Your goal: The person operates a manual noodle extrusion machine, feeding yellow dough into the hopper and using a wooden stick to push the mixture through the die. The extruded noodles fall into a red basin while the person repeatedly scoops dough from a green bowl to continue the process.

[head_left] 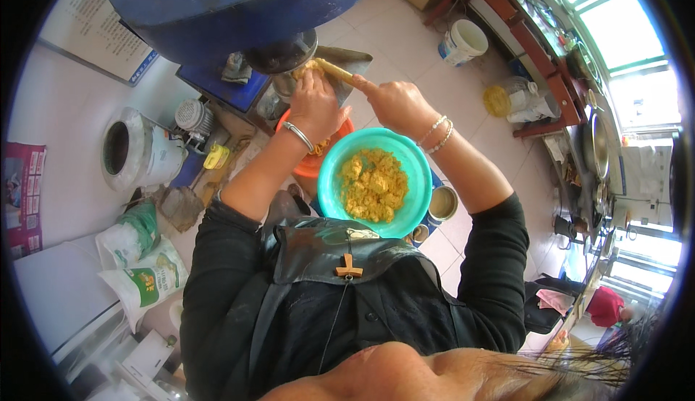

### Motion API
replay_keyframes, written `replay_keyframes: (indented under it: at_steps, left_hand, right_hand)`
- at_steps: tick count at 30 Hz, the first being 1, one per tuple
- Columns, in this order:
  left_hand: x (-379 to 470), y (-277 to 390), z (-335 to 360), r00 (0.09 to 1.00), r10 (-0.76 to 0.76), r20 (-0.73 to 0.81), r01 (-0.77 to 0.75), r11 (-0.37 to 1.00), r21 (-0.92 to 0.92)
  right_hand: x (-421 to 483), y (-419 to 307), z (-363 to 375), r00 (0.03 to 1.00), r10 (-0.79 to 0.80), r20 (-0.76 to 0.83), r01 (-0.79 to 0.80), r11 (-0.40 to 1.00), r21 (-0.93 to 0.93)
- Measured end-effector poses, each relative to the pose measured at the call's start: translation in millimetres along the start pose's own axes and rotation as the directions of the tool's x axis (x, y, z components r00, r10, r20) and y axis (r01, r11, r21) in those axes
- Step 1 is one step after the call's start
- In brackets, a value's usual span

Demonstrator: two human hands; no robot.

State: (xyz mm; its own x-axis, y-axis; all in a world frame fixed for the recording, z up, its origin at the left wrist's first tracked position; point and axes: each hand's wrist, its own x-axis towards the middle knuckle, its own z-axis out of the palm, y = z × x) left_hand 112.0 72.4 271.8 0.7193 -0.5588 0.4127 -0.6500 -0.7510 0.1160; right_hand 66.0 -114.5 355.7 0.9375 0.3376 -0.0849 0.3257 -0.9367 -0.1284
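My left hand [316, 105] is at the mouth of a blue machine [233, 15], its fingers on a lump of yellow dough [308, 68]. My right hand [393, 102] grips a wooden stick [335, 71], whose far end meets the dough beside my left fingers. Below my hands, close to my body, a turquoise basin [422, 178] holds crumbly yellow dough [376, 185]. Partly under it and my left wrist, an orange basin [304, 167] has yellow strands in it. Whether my left fingers grip the lump or press on it is unclear.
A white bucket [463, 42] stands on the tiled floor, near a plastic jug of yellow liquid [499, 102]. At left are a motor [194, 116], a yellow bottle [217, 156] and white sacks [146, 281]. A metal pot [442, 204] is right of the turquoise basin. A cluttered counter [559, 80] lines the right.
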Motion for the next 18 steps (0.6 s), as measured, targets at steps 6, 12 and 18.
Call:
replay_keyframes:
  at_steps: [6,12,18]
  left_hand:
    - [-11,-10,-17,0.997,-0.002,0.071,0.009,0.995,-0.095]
    - [-26,-6,-14,0.988,0.124,0.092,-0.118,0.991,-0.071]
    - [-18,-17,-9,0.987,0.157,0.037,-0.154,0.985,-0.075]
  right_hand:
    - [-27,-10,-21,0.998,0.052,-0.035,-0.048,0.994,0.102]
    - [-21,-25,-5,0.999,0.032,0.020,-0.033,0.999,0.015]
    - [-7,-30,2,0.998,0.043,0.035,-0.044,0.999,0.029]
